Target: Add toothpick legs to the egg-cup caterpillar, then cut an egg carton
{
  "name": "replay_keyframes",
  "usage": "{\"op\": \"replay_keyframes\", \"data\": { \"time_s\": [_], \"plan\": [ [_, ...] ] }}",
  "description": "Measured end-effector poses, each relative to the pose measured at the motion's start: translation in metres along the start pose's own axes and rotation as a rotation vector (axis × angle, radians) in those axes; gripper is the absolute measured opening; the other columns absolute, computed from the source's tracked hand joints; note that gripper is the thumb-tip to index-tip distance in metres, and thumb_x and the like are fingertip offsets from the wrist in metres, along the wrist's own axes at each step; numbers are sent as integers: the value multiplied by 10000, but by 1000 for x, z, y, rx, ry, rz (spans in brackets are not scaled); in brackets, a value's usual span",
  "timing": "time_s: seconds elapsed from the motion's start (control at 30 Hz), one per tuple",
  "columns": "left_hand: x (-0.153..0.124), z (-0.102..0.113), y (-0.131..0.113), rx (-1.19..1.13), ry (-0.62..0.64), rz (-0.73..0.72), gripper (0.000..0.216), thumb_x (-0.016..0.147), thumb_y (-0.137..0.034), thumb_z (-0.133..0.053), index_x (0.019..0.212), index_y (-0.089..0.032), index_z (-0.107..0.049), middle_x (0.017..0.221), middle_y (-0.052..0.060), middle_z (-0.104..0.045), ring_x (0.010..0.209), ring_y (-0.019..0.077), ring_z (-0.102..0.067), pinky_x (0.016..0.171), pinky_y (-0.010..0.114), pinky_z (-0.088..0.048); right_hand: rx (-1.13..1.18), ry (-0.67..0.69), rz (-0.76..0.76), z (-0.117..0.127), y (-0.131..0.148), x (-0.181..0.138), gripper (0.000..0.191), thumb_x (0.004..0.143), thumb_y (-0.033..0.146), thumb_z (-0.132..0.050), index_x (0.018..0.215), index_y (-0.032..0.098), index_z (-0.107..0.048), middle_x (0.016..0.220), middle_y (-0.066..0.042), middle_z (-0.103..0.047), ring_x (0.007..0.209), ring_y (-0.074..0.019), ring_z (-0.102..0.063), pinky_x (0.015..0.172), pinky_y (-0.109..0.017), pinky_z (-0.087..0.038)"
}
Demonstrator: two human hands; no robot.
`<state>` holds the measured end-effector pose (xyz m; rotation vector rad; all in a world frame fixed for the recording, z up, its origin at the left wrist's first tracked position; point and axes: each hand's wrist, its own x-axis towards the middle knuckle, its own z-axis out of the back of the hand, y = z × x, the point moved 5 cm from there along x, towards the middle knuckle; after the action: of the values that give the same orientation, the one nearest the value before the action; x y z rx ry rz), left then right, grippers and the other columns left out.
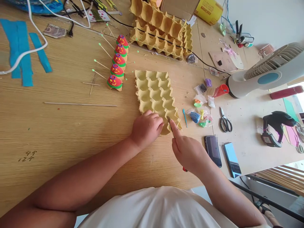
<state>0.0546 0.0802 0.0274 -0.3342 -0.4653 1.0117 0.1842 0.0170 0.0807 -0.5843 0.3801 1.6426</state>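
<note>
A yellow egg tray [154,90] lies flat on the wooden table [59,126] in front of me. My left hand [146,127] is closed and presses down on the tray's near edge. My right hand [187,151] grips a small knife with a red handle end; its forefinger lies along the blade, and the tip [168,119] touches the tray's near right corner.
Several red-and-green painted egg-cup figures [117,63] with sticks stand in a row to the left of the tray. Stacked egg trays [163,30] sit behind. Clay bags [200,107], scissors [225,120], two phones [222,152], a fan [266,74] and a glue gun [273,128] lie to the right.
</note>
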Motion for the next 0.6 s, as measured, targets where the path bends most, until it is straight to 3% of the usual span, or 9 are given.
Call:
{"op": "replay_keyframes", "data": {
  "time_s": [0.6],
  "plan": [
    [1,2,-3,33,2,10,224,956,-284,-586,768,-215,-688,811,39,-696,857,219,-570,615,333,-354,20,-13,-22,-13,3,-3,696,1024,234,-306,1633,134,15,755,-29,-733,640,-197,-686,534,-281,-391]
  ]
}}
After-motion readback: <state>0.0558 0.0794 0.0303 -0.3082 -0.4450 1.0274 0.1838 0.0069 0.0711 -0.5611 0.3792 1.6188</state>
